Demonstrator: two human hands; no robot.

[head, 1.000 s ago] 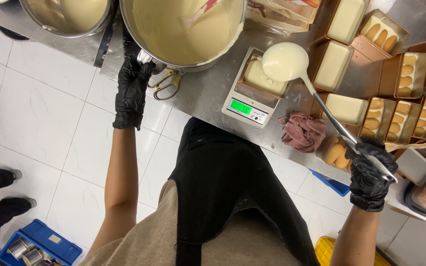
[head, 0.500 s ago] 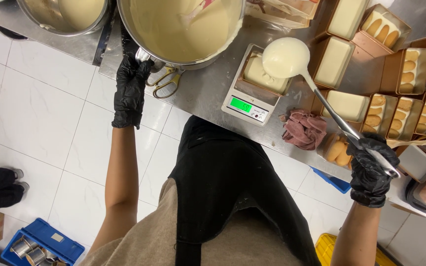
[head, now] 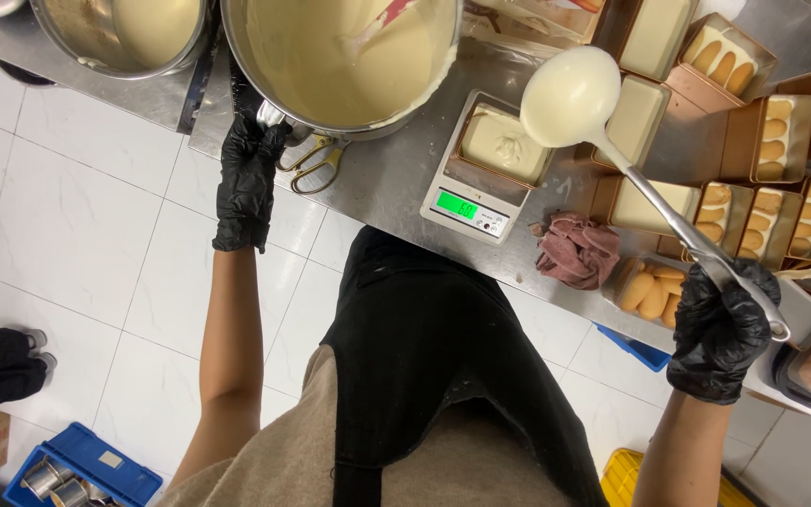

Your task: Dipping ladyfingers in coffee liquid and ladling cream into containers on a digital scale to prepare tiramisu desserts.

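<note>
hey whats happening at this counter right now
A person in black gloves is portioning cream. The right hand holds a ladle full of pale cream above a small rectangular container sitting on a digital scale. The left hand grips the rim of a big steel bowl of the same cream. Boxes lined with finger biscuits and others already filled sit to the right.

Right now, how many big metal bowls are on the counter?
2. The bowl of pale batter is top centre, gripped by the left hand; the second bowl is top left, cut off by the frame. Others may hide.
</note>
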